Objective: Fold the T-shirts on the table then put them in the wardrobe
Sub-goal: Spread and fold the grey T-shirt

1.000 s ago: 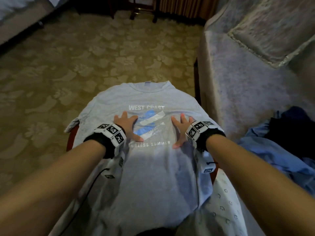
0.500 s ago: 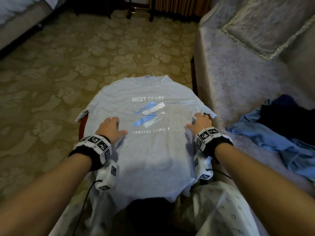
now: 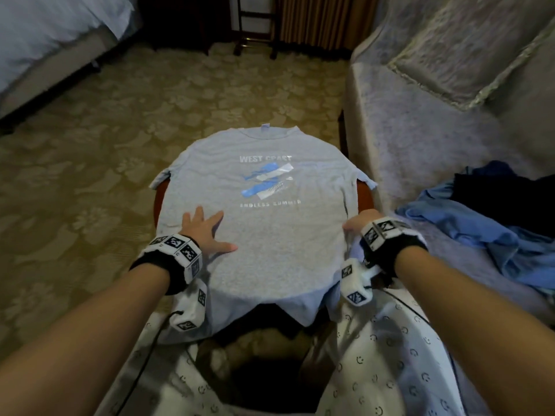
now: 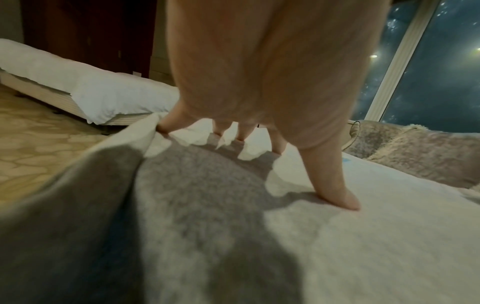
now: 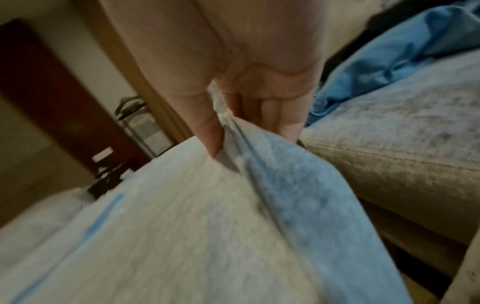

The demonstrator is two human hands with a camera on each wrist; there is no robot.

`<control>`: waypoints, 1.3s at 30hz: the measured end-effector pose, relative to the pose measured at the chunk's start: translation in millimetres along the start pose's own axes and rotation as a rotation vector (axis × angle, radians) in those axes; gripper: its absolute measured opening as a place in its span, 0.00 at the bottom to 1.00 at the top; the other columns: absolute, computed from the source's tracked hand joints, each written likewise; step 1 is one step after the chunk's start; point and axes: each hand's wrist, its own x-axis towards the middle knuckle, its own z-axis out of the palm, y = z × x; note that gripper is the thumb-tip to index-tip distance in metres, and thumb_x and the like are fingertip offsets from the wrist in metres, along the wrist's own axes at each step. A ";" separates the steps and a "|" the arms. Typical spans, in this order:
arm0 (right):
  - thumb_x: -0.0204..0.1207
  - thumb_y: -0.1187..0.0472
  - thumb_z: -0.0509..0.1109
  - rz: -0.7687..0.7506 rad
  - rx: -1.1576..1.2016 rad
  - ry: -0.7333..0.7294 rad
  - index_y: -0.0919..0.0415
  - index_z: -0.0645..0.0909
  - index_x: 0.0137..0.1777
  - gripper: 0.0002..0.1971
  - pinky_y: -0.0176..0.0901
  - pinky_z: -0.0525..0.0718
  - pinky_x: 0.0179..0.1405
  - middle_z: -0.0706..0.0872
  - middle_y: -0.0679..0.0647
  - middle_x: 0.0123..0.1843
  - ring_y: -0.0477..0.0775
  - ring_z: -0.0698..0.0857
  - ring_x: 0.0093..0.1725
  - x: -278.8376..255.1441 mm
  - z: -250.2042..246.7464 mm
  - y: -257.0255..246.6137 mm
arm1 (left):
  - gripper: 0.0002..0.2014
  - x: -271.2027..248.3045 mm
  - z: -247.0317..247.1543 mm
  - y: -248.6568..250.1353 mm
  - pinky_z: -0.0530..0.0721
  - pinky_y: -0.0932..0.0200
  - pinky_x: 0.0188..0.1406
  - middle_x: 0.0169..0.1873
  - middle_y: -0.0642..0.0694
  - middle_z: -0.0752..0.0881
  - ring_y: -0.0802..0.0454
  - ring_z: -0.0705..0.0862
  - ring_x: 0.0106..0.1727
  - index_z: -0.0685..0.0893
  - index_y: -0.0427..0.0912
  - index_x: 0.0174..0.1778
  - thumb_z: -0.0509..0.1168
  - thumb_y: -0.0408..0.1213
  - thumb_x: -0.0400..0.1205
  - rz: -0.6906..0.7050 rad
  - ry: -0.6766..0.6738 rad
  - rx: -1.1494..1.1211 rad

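On small round table (image 3: 158,193), grey T-shirt (image 3: 270,235) lies face-up, hem overhanging at 6 o'clock. Left hand (image 3: 204,232) spread flat at 8 o'clock; right hand (image 3: 360,220) pinches edge at 3. Risk: uneven pull drags shirt off, w/ skewed fold.

A T-shirt (image 3: 270,235) lies spread over a small round table (image 3: 157,196), collar at the far side, hem hanging off the near edge. The left hand (image 3: 204,232) rests on the shirt's left part; the right hand (image 3: 360,219) is at its right edge. A sofa (image 3: 420,130) stands right of the table, with a heap of clothes (image 3: 486,223) on it. A bed (image 3: 45,34) stands far left, across the carpet (image 3: 105,145).
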 end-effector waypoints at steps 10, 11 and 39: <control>0.78 0.62 0.67 0.023 -0.321 0.110 0.70 0.78 0.65 0.18 0.46 0.81 0.56 0.82 0.63 0.62 0.63 0.81 0.63 15.6 -24.9 32.1 | 0.55 11.8 -4.4 11.8 0.47 0.36 0.80 0.82 0.40 0.34 0.30 0.35 0.81 0.43 0.57 0.83 0.71 0.64 0.69 0.014 0.006 -0.011; 0.81 0.60 0.64 0.016 -0.413 0.121 0.70 0.77 0.66 0.18 0.47 0.81 0.59 0.81 0.63 0.63 0.63 0.81 0.63 13.4 -28.4 32.1 | 0.55 11.5 -4.4 11.8 0.47 0.36 0.80 0.82 0.40 0.34 0.30 0.35 0.81 0.43 0.58 0.83 0.71 0.64 0.69 0.012 0.003 -0.013; 0.68 0.37 0.73 -0.262 -0.735 -0.116 0.47 0.42 0.84 0.53 0.67 0.53 0.79 0.41 0.61 0.85 0.73 0.48 0.82 44.5 35.0 -18.2 | 0.48 2.1 -5.2 -27.8 0.42 0.33 0.78 0.83 0.43 0.35 0.38 0.35 0.83 0.43 0.58 0.83 0.59 0.72 0.73 -0.097 0.056 -0.059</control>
